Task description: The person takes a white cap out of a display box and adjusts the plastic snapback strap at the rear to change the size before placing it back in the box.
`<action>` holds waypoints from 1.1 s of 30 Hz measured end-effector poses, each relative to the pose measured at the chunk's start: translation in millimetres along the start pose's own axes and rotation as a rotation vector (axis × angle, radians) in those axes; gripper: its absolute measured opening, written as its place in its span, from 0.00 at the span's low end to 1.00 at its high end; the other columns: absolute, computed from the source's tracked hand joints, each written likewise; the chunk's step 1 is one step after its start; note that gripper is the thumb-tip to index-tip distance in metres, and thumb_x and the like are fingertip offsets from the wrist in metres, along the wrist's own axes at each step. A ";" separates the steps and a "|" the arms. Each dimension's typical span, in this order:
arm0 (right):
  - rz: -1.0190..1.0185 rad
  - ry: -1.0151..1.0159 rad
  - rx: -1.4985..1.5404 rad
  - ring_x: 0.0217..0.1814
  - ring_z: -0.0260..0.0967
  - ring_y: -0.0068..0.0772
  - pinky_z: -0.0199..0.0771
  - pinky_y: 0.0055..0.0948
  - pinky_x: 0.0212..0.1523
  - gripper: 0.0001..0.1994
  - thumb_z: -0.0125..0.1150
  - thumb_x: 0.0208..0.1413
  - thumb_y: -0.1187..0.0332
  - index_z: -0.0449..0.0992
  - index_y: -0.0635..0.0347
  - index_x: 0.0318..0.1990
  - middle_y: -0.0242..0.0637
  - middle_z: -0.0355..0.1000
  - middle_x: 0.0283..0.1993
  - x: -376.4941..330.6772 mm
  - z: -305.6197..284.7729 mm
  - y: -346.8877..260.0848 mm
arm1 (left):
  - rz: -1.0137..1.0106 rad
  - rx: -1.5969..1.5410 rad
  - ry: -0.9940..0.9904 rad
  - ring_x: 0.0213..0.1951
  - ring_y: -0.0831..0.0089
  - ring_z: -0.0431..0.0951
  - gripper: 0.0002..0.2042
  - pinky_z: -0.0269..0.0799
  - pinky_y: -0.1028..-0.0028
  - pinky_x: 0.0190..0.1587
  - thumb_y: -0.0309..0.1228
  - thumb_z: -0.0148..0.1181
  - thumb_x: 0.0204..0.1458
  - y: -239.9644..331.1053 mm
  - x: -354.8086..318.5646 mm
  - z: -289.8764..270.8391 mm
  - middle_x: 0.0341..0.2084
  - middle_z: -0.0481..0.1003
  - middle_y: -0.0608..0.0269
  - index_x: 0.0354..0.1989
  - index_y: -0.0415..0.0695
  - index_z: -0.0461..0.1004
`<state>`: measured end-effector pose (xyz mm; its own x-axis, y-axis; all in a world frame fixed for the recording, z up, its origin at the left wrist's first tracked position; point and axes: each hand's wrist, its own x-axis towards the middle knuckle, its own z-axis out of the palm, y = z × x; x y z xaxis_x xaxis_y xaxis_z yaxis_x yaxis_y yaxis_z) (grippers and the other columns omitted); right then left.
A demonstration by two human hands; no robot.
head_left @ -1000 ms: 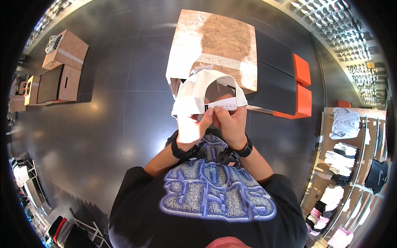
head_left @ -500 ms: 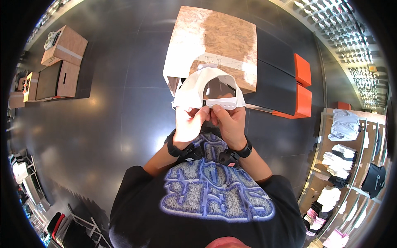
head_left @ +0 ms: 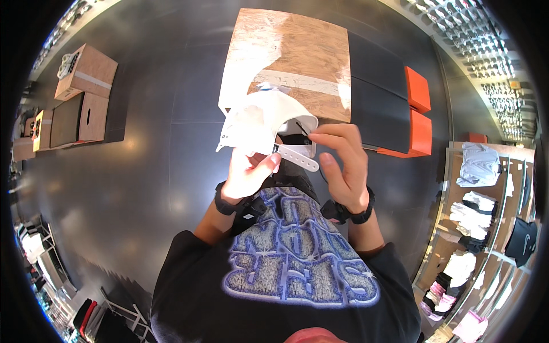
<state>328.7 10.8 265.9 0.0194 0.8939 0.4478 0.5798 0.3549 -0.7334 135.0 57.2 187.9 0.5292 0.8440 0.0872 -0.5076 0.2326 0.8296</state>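
A white baseball cap (head_left: 251, 120) is held up before my chest, its rear opening toward me. The perforated white snap strap (head_left: 300, 159) hangs loose at one end and points to the lower right. My left hand (head_left: 246, 177) grips the cap's lower edge, with the thumb on the base of that strap. My right hand (head_left: 346, 168) is at the cap's right side, thumb and fingers apart. Its fingertips come close to the edge of the opening; whether they touch is unclear. Inside the opening a dark inner band shows.
Beyond the cap stands a wood-board block (head_left: 311, 51), beside black benches (head_left: 380, 103) with orange ends (head_left: 420, 132). Wooden display boxes (head_left: 91, 71) are at the far left. Shelves with folded clothes (head_left: 472, 214) line the right, and a clothes rack (head_left: 128, 314) is at lower left.
The strap's two halves, joined before, are now apart. My right hand has let go of the strap and moved right with its fingers spread. The cap has shifted left and turned.
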 end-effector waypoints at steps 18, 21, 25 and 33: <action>0.366 -0.178 0.015 0.29 0.63 0.30 0.63 0.27 0.30 0.10 0.61 0.51 0.77 0.78 0.64 0.42 0.38 0.71 0.26 -24.5 11.2 -1.9 | -0.062 0.074 -0.020 0.37 0.72 0.77 0.14 0.73 0.74 0.44 0.18 0.47 0.56 11.3 4.1 -5.1 0.37 0.77 0.57 0.51 0.34 0.68; 0.376 -0.173 0.018 0.28 0.64 0.28 0.64 0.24 0.29 0.11 0.61 0.50 0.78 0.78 0.63 0.43 0.37 0.71 0.26 -22.4 15.0 -4.9 | -0.080 0.095 -0.010 0.38 0.73 0.78 0.09 0.75 0.74 0.42 0.20 0.46 0.60 12.8 3.6 -1.7 0.36 0.76 0.58 0.48 0.34 0.68; 0.397 -0.192 0.029 0.26 0.64 0.26 0.64 0.23 0.27 0.12 0.62 0.49 0.78 0.80 0.62 0.43 0.37 0.71 0.27 -21.0 16.1 -5.7 | -0.186 0.159 -0.028 0.37 0.75 0.78 0.11 0.75 0.75 0.42 0.19 0.50 0.58 14.6 3.3 -2.8 0.35 0.76 0.59 0.49 0.35 0.68; 0.417 -0.225 0.013 0.25 0.64 0.24 0.64 0.22 0.27 0.12 0.62 0.50 0.77 0.81 0.60 0.43 0.36 0.68 0.25 -12.9 10.3 -13.2 | -0.146 0.227 -0.132 0.36 0.76 0.78 0.18 0.75 0.79 0.33 0.17 0.52 0.55 15.6 10.3 -2.7 0.40 0.75 0.59 0.56 0.36 0.65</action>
<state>312.3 -2.5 264.5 0.0700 0.9975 -0.0072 0.5496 -0.0446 -0.8343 130.7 70.8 200.3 0.6766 0.7362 0.0167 -0.2626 0.2200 0.9395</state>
